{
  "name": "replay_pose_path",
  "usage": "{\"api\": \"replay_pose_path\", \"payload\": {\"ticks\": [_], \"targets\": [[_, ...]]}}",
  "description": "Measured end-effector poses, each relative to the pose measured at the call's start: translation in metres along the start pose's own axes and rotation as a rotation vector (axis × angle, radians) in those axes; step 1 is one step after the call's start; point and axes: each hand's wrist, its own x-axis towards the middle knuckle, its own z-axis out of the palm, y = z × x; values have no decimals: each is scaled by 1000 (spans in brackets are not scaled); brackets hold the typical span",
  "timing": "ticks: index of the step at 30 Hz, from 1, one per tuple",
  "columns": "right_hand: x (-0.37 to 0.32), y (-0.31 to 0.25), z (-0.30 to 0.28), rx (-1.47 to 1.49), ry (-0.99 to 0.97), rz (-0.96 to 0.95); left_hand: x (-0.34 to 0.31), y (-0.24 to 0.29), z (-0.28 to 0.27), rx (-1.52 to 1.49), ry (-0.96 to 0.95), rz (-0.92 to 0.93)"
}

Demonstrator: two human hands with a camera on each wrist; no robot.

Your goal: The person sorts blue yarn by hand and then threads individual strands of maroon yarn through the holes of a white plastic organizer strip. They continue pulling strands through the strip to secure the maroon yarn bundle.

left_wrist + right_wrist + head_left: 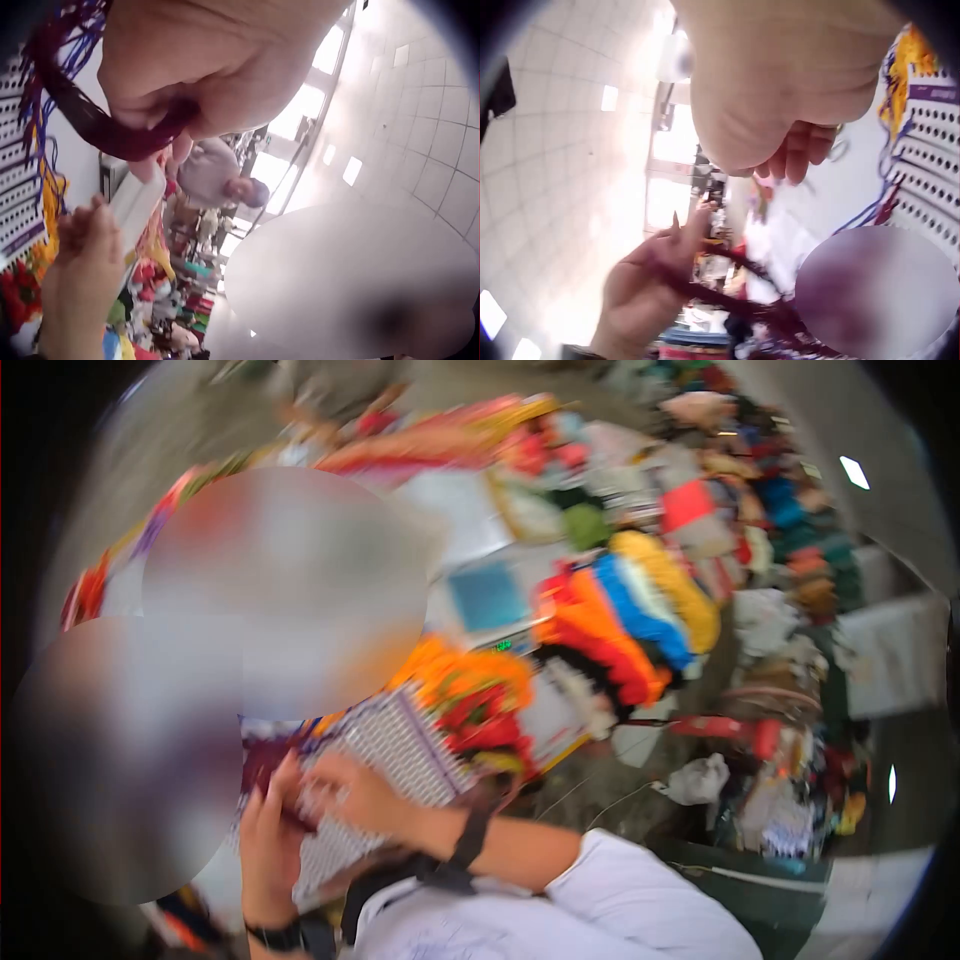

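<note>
My left hand (pixel 270 840) holds a dark maroon bundle of yarn (pixel 112 135), which bends in a loop from its curled fingers. In the right wrist view the maroon strands run from the left hand (pixel 649 285) toward the lower middle. Close beside it, my right hand (pixel 355 790) has bent fingers; a thin grey curved piece (pixel 841 148) shows by its fingertips, and I cannot tell whether it is held. Below both hands lies a white board (pixel 395 745) with rows of holes and a purple stripe. Blue and maroon threads (pixel 866 214) hang at its edge.
Beyond the board lie orange yarn (pixel 440 670) and red yarn (pixel 490 720). A scale with a green display (pixel 503 647) stands behind them. Yellow, blue and orange bundles (pixel 625 610) sit to the right. Another person (pixel 210 176) is across the table.
</note>
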Motion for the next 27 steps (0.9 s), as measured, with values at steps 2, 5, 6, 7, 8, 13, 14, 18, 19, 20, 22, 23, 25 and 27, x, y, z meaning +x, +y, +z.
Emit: {"api": "replay_pose_path", "payload": {"ticks": [2, 5, 6, 7, 8, 13, 14, 18, 19, 20, 22, 23, 25, 27], "targets": [[-7, -43, -5, 77, -89, 58, -13, 1, 20, -51, -98, 16], [-14, -53, -7, 184, -120, 101, -30, 18, 41, -16, -235, 39], [-15, -55, -6, 236, -173, 155, -31, 21, 41, -12, -257, 50], [-19, -56, -5, 241, -179, 150, -36, 22, 40, -24, -258, 59], [-22, -60, -5, 237, -171, 144, -40, 22, 38, -36, -254, 64], [-33, -81, -2, 242, -149, 233, -56, 29, 36, -70, -273, 43], [-34, -85, -1, 242, -151, 228, -59, 30, 35, -68, -269, 31], [-38, -84, 10, 123, -88, 36, -68, 31, 34, -70, -253, 39], [-39, -80, 14, 93, -57, -17, -69, 32, 33, -69, -251, 41], [-40, -83, 14, 95, -60, -19, -71, 33, 33, -56, -256, 65], [-39, -89, 11, 175, -111, 127, -72, 31, 26, -41, -255, 89], [-39, -91, 11, 203, -115, 149, -70, 29, 23, -58, -220, 87], [-42, -94, 16, 250, -111, 107, -71, 27, 19, -75, -210, 81], [-43, -93, 17, 296, -105, 59, -81, 33, 30, -63, -229, 71]]}}
